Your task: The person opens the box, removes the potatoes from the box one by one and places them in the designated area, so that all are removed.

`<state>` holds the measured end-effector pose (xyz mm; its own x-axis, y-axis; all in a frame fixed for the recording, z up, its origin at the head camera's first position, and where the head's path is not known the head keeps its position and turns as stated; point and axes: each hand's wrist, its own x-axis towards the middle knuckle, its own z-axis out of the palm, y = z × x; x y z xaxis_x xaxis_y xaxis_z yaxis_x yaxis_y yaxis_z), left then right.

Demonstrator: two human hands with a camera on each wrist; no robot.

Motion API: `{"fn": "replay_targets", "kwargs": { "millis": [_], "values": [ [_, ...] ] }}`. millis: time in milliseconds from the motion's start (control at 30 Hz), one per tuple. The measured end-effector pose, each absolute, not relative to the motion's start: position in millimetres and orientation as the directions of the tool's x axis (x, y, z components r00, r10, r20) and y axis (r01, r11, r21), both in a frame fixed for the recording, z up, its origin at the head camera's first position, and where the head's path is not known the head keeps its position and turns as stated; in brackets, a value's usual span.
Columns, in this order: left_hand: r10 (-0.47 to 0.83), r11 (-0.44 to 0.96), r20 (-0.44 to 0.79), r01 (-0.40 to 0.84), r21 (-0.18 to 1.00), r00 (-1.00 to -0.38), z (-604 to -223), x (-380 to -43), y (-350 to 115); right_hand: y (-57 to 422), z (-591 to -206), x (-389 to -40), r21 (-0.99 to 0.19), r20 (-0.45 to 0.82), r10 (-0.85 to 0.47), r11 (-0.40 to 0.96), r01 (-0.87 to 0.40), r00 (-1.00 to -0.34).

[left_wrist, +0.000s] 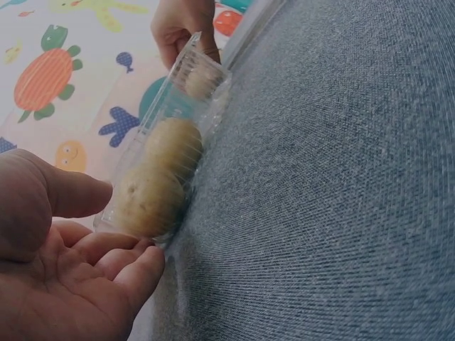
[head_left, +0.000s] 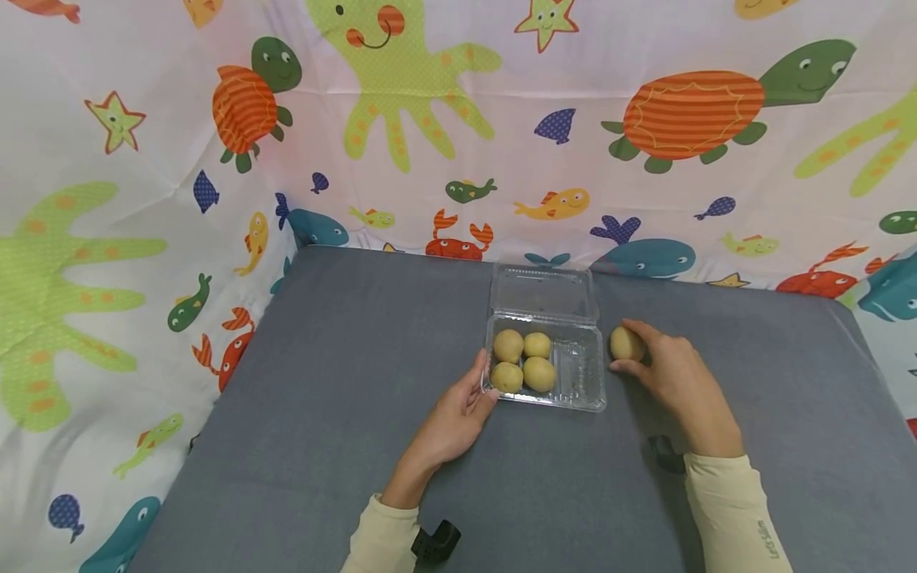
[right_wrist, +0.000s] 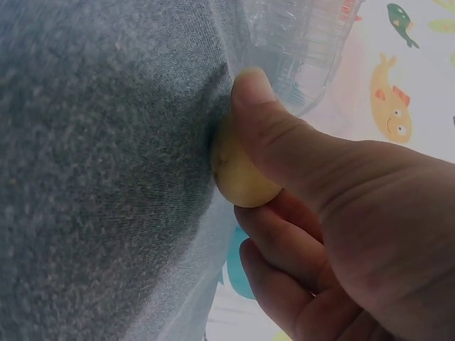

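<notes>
A clear plastic clamshell container (head_left: pixel 577 374) lies on the grey cloth with its lid (head_left: pixel 543 293) folded back. Several small yellow potatoes (head_left: pixel 539 374) sit in its left and middle part; two of these potatoes (left_wrist: pixel 148 201) show through the wall in the left wrist view. My left hand (head_left: pixel 453 418) grips the container's front left corner, thumb at the rim and fingers against the end wall. To the right of the container, my right hand (head_left: pixel 677 378) holds another potato (right_wrist: pixel 242 170) between thumb and fingers, at the cloth and apart from the container.
Grey cloth (head_left: pixel 344 382) covers the table surface. Behind it and along the left hangs a white curtain (head_left: pixel 430 183) printed with sea animals. The raised lid edge stands at the back, close to the curtain. Dark devices (head_left: pixel 437 541) are worn at the wrists.
</notes>
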<state>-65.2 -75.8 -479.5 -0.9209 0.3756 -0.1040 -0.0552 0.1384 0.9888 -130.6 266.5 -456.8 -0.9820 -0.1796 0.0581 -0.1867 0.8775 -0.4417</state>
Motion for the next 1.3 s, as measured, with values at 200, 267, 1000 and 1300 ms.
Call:
{"fn": "replay_targets", "kwargs": {
  "millis": [200, 267, 1000, 1300],
  "values": [
    [0.373, 0.137, -0.079, -0.03, 0.99, -0.925, -480, -67, -75, 266, -453, -129, -0.44, 0.021, -0.163, 0.884, -0.155, -0.986],
    [0.375, 0.135, -0.072, -0.022, 0.991, -0.924, -481, -67, -74, 265, -451, -128, -0.437, 0.017, -0.165, 0.886, -0.156, -0.986],
    [0.379, 0.138, -0.064, -0.012, 0.99, -0.923, -481, -64, -77, 236, -420, -113, -0.445, 0.117, -0.27, 0.846, -0.293, -0.956],
    [0.371, 0.136, -0.064, -0.014, 0.991, -0.926, -481, -65, -75, 219, -423, -112, -0.422, 0.153, -0.37, 0.814, -0.399, -0.916]
  ]
}}
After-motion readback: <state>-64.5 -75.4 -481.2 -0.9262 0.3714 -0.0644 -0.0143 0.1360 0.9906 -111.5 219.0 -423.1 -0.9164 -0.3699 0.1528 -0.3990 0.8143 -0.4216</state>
